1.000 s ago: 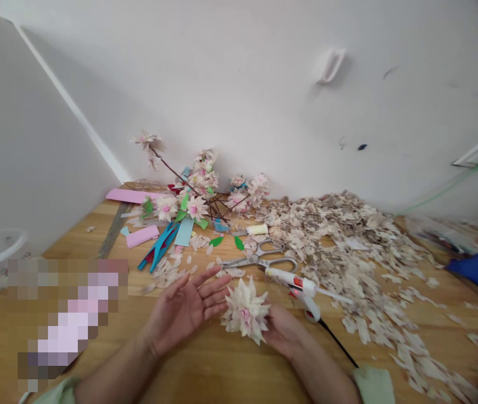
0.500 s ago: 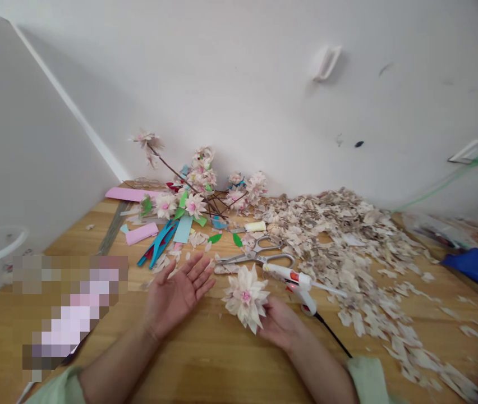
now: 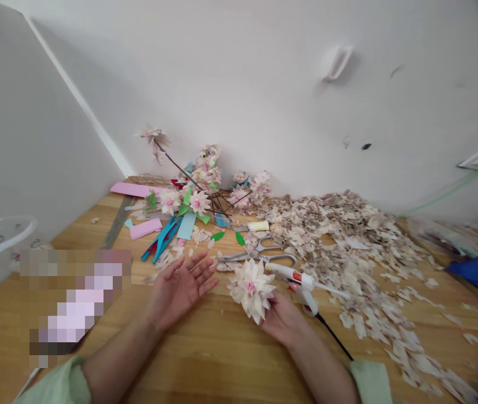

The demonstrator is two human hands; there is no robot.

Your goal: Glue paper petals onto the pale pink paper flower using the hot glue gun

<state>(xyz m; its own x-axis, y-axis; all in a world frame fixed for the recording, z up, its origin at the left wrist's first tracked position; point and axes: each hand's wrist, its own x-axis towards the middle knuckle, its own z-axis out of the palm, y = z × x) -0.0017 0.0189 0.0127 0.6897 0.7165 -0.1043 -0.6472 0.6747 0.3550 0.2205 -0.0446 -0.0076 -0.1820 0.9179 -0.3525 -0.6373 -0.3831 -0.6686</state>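
Note:
In my right hand [image 3: 283, 320] is a handmade flower [image 3: 251, 289] with pale cream petals and a pink centre, turned up toward me. The flower hides my fingertips. My left hand [image 3: 180, 292] lies palm up to its left, fingers stretched out, holding nothing. Just behind the flower rest grey metal scissors [image 3: 260, 255]. A white glue gun [image 3: 298, 280] with a small red light lies beyond my right hand, its black cord running toward me.
A large heap of dry pale petals [image 3: 348, 235] spreads over the right side of the wooden table [image 3: 205, 365]. Finished flowers on a brown branch [image 3: 180, 168] stand against the wall. Pink paper [image 3: 145, 228], blue strips [image 3: 165, 241] and green leaves [image 3: 217, 236] lie at back left. A blurred pinkish object [image 3: 83, 306] sits at left.
The whole view has shifted slightly, so most things appear a little further right. My right hand still holds the flower, and my left hand stays open.

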